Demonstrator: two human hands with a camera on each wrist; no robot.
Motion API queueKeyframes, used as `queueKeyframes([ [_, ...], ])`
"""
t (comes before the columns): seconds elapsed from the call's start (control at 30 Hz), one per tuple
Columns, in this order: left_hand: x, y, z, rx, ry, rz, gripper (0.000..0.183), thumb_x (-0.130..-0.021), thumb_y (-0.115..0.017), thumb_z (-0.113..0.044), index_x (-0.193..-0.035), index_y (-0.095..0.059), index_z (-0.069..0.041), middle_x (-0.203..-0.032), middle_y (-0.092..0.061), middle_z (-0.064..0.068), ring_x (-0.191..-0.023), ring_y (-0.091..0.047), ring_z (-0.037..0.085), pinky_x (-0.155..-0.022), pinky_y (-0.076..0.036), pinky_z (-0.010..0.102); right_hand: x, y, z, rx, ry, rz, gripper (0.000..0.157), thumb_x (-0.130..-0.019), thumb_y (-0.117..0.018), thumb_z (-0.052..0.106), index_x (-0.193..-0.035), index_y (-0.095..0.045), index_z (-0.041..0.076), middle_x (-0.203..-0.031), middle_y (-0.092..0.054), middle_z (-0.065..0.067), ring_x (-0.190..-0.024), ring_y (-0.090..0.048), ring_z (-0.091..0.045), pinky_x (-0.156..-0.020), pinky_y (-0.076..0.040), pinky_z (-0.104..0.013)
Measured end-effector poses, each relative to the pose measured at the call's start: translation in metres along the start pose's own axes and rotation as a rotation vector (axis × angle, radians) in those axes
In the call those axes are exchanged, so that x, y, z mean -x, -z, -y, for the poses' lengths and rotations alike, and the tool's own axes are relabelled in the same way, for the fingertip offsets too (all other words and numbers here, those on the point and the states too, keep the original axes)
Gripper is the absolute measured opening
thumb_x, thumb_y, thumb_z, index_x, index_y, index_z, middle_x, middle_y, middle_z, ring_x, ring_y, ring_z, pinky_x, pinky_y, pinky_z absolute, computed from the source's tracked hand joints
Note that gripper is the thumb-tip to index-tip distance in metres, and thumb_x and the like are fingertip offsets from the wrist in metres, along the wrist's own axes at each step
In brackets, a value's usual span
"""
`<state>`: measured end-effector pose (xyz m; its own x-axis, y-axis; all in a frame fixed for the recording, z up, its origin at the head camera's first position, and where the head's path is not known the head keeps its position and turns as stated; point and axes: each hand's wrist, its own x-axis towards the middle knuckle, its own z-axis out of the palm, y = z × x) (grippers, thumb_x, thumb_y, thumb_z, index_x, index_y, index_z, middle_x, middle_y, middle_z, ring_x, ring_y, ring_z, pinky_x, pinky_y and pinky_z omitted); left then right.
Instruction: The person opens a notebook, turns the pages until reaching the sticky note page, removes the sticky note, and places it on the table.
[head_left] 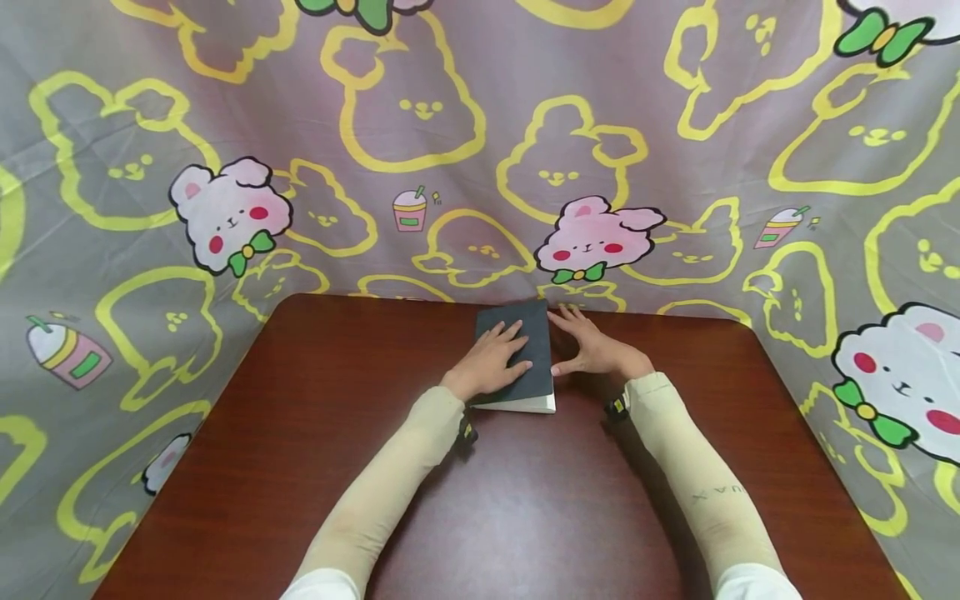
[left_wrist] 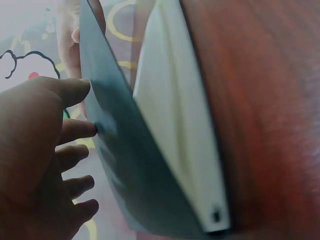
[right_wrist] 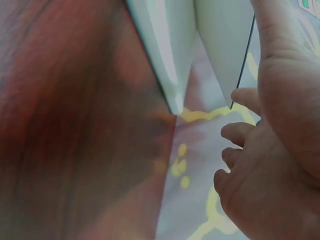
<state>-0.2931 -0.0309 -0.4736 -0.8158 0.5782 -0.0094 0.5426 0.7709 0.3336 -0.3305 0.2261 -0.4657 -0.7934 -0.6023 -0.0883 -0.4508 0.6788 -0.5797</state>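
Head view: we see a dark-covered notebook (head_left: 517, 354) lying at the far middle of the brown wooden surface (head_left: 360, 467), close to the cartoon-printed cloth (head_left: 450, 125) that hangs behind and beside it. The left hand (head_left: 491, 362) rests flat on the cover, fingers straight and released, grasping nothing. The right hand (head_left: 592, 350) sits just beside the notebook's right edge, with its thumb at that edge and its fingers spread. Both forearms wear beige sleeves (head_left: 390, 492). On the right sleeve we note faint lettering that reads roughly "UAX"; we cannot read it with certainty. The notebook cover shows no legible writing.

Left wrist view: the notebook's dark cover (left_wrist: 125, 150) stands lifted away from the white page block (left_wrist: 175, 115). The left hand's fingers (left_wrist: 75, 130) touch the outer face of the cover, only lightly bent.

Right wrist view: the cover's thin edge (right_wrist: 242, 70) stands apart from the white pages (right_wrist: 165, 45). The right hand's fingers (right_wrist: 240, 132) curl at that edge, with one fingertip touching it; we cannot tell whether they pinch it.
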Motion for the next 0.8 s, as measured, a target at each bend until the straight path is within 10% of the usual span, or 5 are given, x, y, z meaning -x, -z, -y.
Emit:
queueKeyframes([
  [0.8, -0.009, 0.041, -0.004, 0.044, -0.005, -0.250, 0.060, -0.102, -0.056, -0.046, -0.152, -0.049, -0.013, -0.166, -0.027, 0.017, -0.154, -0.024, 0.038, -0.127, -0.018, 0.048, -0.024, 0.012, 0.044, 0.026, 0.116, -0.091, 0.111, -0.083, -0.085, 0.038, -0.164, -0.016, 0.008, -0.171, -0.006, -0.017, -0.155, 0.005, -0.047, -0.118, -0.007, -0.075],
])
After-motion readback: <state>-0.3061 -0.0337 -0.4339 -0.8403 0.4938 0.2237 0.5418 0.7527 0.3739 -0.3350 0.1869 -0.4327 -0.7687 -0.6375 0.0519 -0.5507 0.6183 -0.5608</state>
